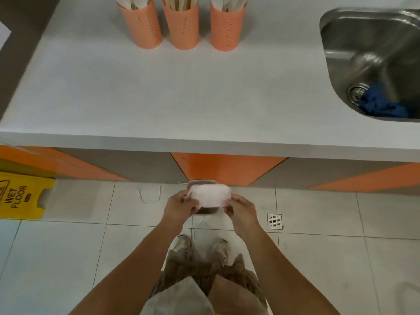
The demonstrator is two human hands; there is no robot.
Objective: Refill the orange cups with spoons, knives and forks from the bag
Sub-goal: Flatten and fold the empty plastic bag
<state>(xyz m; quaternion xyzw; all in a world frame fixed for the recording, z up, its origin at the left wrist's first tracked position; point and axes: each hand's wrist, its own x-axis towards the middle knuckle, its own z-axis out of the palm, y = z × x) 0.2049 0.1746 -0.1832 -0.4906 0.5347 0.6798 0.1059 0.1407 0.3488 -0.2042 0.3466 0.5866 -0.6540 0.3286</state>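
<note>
Three orange perforated cups (141,25) (181,25) (227,27) stand in a row at the back of the white counter (159,92), each holding pale cutlery. In front of the counter, over the floor, my left hand (179,206) and my right hand (242,211) hold a crumpled white plastic bag (209,196) between them, each pinching one end. Under the bag lies a dark, clear-edged object, mostly hidden. What is inside the bag cannot be seen.
A steel sink (372,62) with a blue cloth (381,105) near its drain is set in the counter's right side. A yellow wet-floor sign (20,196) lies on the tiled floor at left. A floor drain (275,221) sits right of my hands.
</note>
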